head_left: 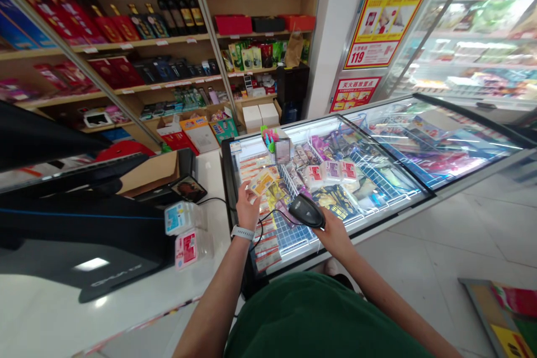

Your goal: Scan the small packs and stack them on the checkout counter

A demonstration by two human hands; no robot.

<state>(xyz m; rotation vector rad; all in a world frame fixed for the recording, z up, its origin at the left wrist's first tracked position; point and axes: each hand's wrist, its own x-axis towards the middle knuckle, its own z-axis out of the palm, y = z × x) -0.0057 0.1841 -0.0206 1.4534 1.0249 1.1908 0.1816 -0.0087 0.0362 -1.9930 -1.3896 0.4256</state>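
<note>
My left hand, with a watch band at its wrist, grips a small clear plastic pack with a yellow label over the freezer's glass top. In my right hand is a black barcode scanner, its head pointing left towards the pack. A cable trails from the scanner to the left. Three similar packs with red and purple labels sit side by side on the glass, beyond the scanner. On the white counter at left lie a blue-labelled pack and a red-labelled pack.
The chest freezer stretches away to the right, with bagged goods and wire baskets under its glass. A dark checkout machine and an open cardboard box stand at left. Shelves with bottles and boxes line the back.
</note>
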